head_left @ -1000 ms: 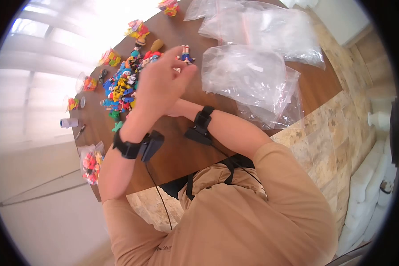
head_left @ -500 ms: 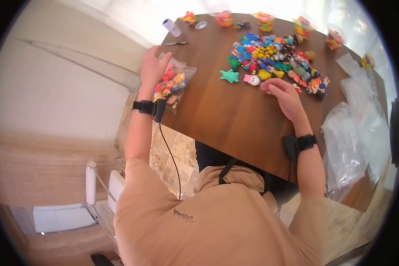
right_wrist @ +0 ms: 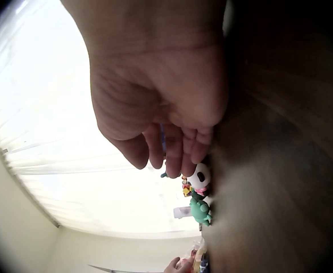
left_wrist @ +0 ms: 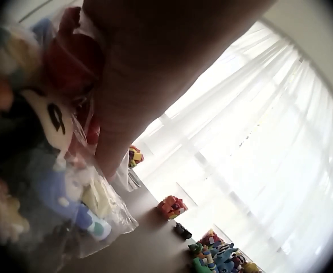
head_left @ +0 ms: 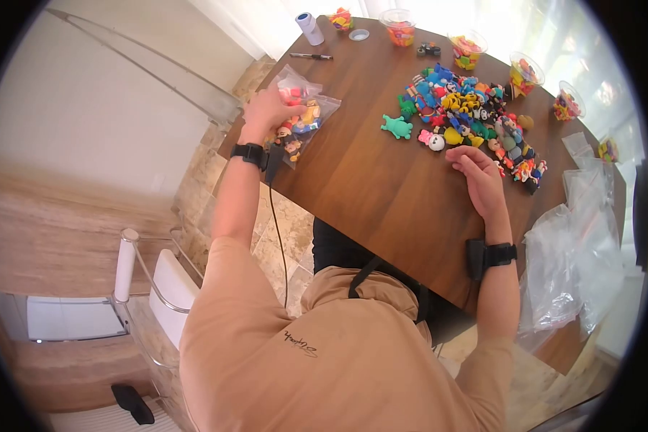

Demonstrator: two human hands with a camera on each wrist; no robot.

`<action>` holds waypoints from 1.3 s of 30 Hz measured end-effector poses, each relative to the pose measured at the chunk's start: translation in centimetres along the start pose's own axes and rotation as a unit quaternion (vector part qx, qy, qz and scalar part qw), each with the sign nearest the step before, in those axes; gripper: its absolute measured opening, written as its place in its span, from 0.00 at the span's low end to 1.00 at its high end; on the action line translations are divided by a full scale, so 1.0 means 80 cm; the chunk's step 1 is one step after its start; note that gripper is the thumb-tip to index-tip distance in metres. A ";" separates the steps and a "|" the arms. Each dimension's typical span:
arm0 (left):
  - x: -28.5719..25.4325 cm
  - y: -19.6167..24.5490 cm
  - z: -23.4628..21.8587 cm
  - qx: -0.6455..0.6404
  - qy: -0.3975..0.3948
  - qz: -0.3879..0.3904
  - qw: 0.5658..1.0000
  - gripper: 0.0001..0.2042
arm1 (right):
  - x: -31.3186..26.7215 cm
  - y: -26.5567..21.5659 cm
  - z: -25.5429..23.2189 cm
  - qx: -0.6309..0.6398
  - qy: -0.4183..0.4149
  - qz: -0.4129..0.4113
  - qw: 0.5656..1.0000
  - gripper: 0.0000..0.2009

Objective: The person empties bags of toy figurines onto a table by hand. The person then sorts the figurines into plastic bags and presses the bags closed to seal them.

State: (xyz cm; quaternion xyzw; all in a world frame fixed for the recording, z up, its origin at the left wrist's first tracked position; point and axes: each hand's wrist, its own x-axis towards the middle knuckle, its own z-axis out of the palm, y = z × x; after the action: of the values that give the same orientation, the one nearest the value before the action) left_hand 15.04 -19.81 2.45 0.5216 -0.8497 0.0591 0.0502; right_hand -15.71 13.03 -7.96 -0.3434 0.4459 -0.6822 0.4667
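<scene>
In the head view the left hand (head_left: pixel 268 114) grips a clear zip bag of small toy figures (head_left: pixel 311 119) at the table's left edge, thumb across the plastic. The left wrist view shows the thumb against that bag (left_wrist: pixel 70 193); the other fingertips are hidden. The right hand (head_left: pixel 480 183) hangs loosely bent and holds nothing, just in front of a heap of colourful figures (head_left: pixel 468 101). A white-headed panda figure (head_left: pixel 436 142) and a green figure (head_left: pixel 397 127) lie at the heap's near left side.
Clear cups of bright pieces (head_left: pixel 468 52) line the far edge of the wooden table (head_left: pixel 367 180). A pen (head_left: pixel 311 56), a white roll (head_left: pixel 310 29) and a small dark toy (head_left: pixel 429 49) lie at the back. Empty plastic bags (head_left: pixel 554 266) cover the right side.
From above the table's middle, the left hand has moved left and taken hold of the bag of figures. The right hand has come to the heap's near side. The head view has turned left.
</scene>
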 end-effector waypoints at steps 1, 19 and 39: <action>0.002 -0.002 -0.007 -0.051 -0.090 -0.021 0.994 0.40 | 0.000 0.001 0.000 0.004 -0.002 -0.002 1.000 0.11; -0.130 0.071 -0.085 -0.428 0.014 0.232 0.873 0.20 | -0.006 -0.005 0.005 -0.004 -0.010 -0.012 1.000 0.12; -0.192 0.210 0.006 -0.274 0.018 0.437 0.856 0.35 | -0.013 -0.032 0.026 -0.193 -0.134 0.178 0.955 0.07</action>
State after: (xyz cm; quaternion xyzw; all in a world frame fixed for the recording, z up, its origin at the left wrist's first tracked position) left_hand 6.94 1.23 -1.06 0.0601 -0.9711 -0.1506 0.1753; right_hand -14.33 13.82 -4.89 -0.4304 0.5562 -0.4364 0.5612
